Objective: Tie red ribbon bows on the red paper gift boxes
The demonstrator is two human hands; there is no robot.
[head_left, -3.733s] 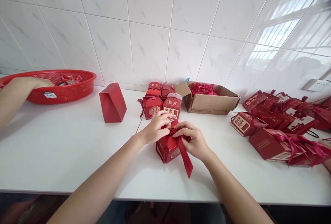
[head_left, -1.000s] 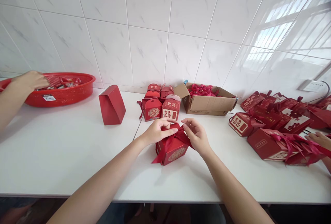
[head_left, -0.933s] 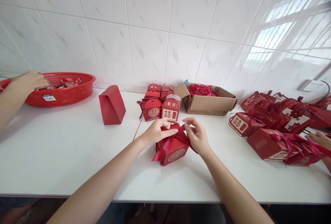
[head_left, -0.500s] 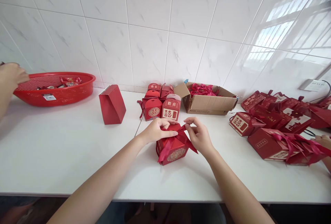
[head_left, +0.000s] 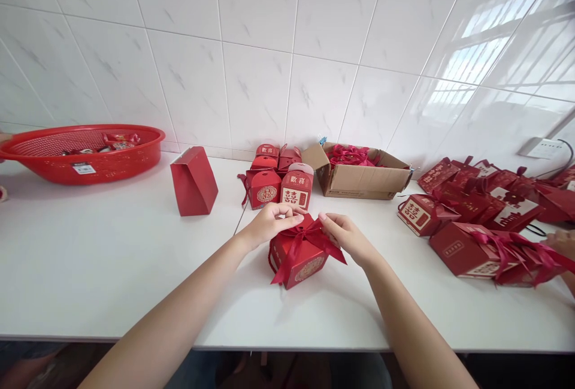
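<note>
In front of me on the white table stands a red gift box (head_left: 299,258) with a round gold emblem on its front. A dark red satin ribbon (head_left: 291,255) is tied in a bow on its top, with two tails hanging over the front. My left hand (head_left: 269,224) pinches the bow's left loop between thumb and fingers. On the other side my right hand (head_left: 344,233) pinches the right loop. A red cord hangs down the box's left side.
A red plastic basket (head_left: 121,164) with small packets stands at the back left, near a plain red box (head_left: 194,182). Several small gift boxes (head_left: 296,188) and a cardboard box (head_left: 363,182) of ribbons stand behind. Ribboned boxes (head_left: 471,251) crowd the right, where another person's hand (head_left: 561,244) works.
Both hands have drawn slightly apart at the bow, and its loops and tails now show more clearly. At the far left, another person's arm has mostly left the view.
</note>
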